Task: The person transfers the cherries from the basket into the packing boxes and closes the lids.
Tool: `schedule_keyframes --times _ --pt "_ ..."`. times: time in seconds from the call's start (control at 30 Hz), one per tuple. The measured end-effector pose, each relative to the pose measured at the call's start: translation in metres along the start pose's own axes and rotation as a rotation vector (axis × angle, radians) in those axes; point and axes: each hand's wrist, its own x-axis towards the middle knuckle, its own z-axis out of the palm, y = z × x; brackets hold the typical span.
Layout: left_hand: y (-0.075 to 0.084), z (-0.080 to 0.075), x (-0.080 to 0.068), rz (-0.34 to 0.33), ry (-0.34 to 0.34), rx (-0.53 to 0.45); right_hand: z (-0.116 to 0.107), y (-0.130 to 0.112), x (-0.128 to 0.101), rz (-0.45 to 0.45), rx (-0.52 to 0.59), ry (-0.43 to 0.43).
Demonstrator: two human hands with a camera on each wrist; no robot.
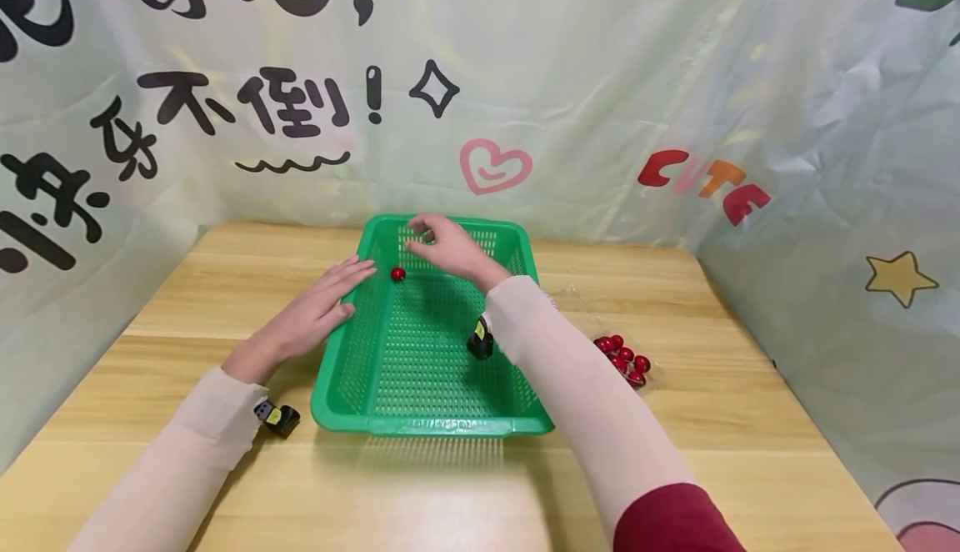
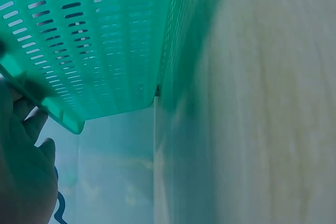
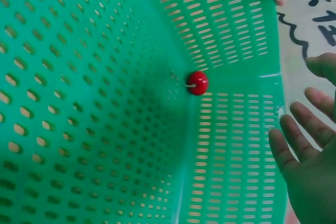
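Hands: the left hand (image 1: 318,312) lies flat, fingers straight and together, against the outer left wall of the green basket (image 1: 352,352), holding nothing. The right hand (image 1: 448,245) hovers over the basket's far end, fingers loosely spread and relaxed, gripping nothing; in the right wrist view its fingers (image 3: 302,129) show open beside the basket wall.

Red cherry (image 1: 398,273): one, small and round with a short stem, lying on the perforated floor near the far left corner of the basket, between the two hands and touching neither. The right wrist view shows it (image 3: 198,83) against the fold where floor meets wall.

Green basket: rectangular, slotted plastic, standing on the wooden surface (image 1: 750,419) at centre. The left wrist view shows its slotted wall (image 2: 94,40) from close by.

Pile of red cherries (image 1: 622,358): on clear wrapping, on the surface just to the right of the basket, beside the right forearm.

Backdrop (image 1: 600,77): pale cloth with black lettering, a pink heart, a yellow star, hung behind and to the sides of the surface.
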Motion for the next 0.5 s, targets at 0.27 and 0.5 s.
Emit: schedule_keyframes --times 0.27,0.5 --pt "-0.002 -0.001 -0.001 -0.012 -0.013 0.005 0.017 0.012 0.013 0.059 -0.003 -0.051" --pt "-0.002 -0.001 -0.001 -0.01 -0.005 0.007 0.032 0.016 0.021 0.06 -0.028 -0.099"
